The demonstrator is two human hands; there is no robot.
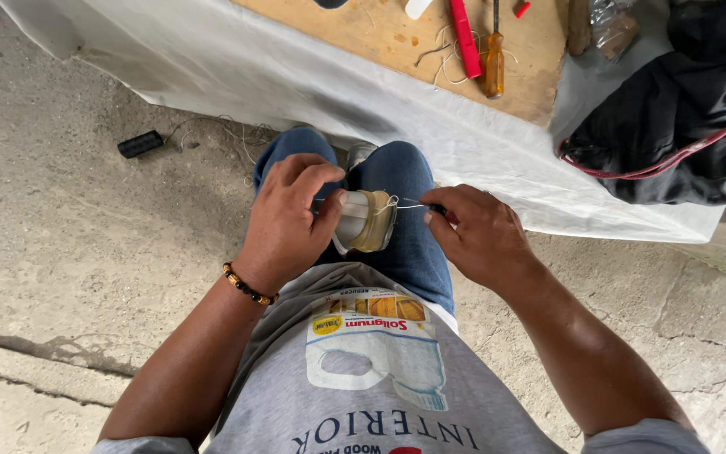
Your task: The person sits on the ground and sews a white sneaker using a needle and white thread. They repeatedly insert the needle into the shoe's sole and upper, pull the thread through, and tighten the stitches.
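Left hand (286,220) gripped a tan-wrapped spool (366,221) over the knees, right hand (476,234) at 3 o'clock pinching a thin tool on its white thread (397,204); winding looked partly done, screwdriver (494,59) on tabletop (380,34) at 12.

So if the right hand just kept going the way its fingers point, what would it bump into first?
Most likely the small tan-wrapped spool held by the left hand. The right hand points leftward at it, pinching a thin tool with thread between them. Depth is hard to judge, but they look level.
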